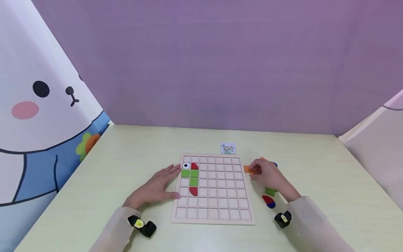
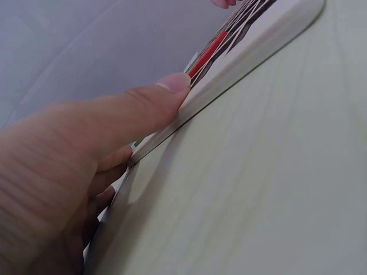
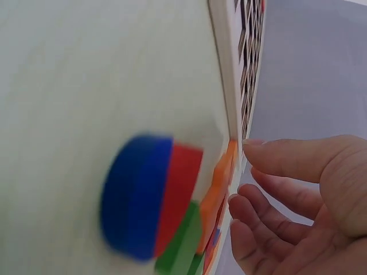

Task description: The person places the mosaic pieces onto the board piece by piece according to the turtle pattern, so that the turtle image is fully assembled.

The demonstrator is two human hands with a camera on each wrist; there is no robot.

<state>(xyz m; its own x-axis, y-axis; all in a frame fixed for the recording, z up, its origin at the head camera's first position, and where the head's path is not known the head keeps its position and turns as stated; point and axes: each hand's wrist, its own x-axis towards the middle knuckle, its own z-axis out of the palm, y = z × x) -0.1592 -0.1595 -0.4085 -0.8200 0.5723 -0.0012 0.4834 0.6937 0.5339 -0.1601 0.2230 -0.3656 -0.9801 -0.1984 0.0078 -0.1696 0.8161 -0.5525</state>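
A wooden grid board (image 1: 217, 221) lies on the table. In its left columns are an eye tile (image 1: 186, 165), several green squares (image 1: 193, 182) and two red curved pieces (image 1: 193, 191). My left hand (image 1: 158, 185) rests along the board's left edge, fingers extended and thumb tip on the rim, as the left wrist view also shows. My right hand (image 1: 267, 175) is over the loose pieces right of the board, fingertips at an orange piece (image 1: 247, 169) beside the board's edge. In the right wrist view a gap shows between the thumb (image 3: 287, 157) and the bent fingers.
Near my right wrist lie a green piece (image 1: 270, 191) and a red and blue rounded piece (image 1: 269, 201). A small printed card (image 1: 228, 148) is behind the board. A purple panel (image 1: 220, 70) stands along the table's back edge.
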